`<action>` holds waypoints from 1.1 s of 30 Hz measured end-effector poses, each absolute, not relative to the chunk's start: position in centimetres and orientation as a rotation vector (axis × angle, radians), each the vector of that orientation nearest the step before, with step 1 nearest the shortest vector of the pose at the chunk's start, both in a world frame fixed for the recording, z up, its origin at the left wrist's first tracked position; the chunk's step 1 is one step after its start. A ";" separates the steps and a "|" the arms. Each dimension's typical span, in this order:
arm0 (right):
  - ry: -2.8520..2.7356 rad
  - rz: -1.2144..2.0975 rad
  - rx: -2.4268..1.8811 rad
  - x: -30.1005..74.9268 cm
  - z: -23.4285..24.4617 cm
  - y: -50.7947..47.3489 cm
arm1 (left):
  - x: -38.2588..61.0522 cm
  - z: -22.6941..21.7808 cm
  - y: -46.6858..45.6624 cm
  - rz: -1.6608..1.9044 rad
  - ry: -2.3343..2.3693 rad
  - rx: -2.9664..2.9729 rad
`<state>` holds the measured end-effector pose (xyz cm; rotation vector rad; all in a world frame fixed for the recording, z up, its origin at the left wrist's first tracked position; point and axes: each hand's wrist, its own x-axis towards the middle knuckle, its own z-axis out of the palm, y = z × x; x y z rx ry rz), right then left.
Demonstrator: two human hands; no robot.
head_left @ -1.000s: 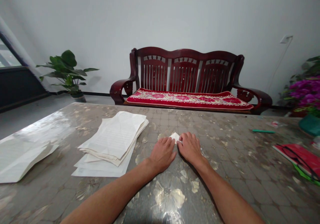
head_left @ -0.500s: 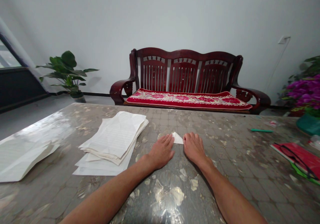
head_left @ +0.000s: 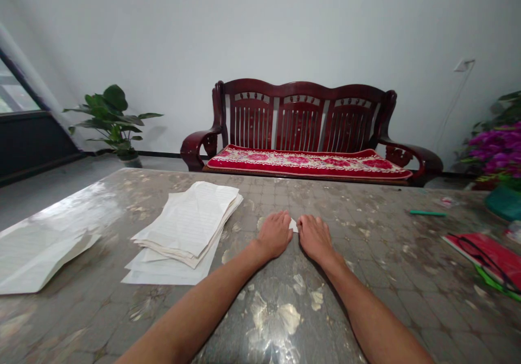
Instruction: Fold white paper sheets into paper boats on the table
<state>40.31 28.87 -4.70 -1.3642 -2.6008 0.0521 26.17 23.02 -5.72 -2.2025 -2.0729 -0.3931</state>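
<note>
Here, two hands: the left hand (head_left: 274, 235) and the right hand (head_left: 315, 239) lie palm-down and open, not closed round anything, fingertips almost meeting. Between them sits one small piece of folded white paper (head_left: 293, 224), most of it hidden by the fingers; only a pale tip shows, so its full shape is hard to make out. Both hands rest on the mottled, glossy surface (head_left: 350, 212). Just left of the left hand lies a stack of lined paper (head_left: 187, 224), its sheets curled and its exact count unreadable, on top of a few looser sheets (head_left: 163, 274). Farther left, one more pile of paper (head_left: 40, 255) runs off the frame edge. Well right of the right hand: one green pen (head_left: 427, 212) and one red notebook (head_left: 486, 258) with dark eyeglasses (head_left: 478, 258) on it, the notebook cut off by the frame. The surface's far edge runs straight across, with one dark red wooden bench (head_left: 301, 117) beyond it.
</note>
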 end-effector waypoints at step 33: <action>-2.923 0.244 -1.129 41.6 -4.2 27.9 | 24.6 -7.1 22.5 -0.314 -2.114 -2.159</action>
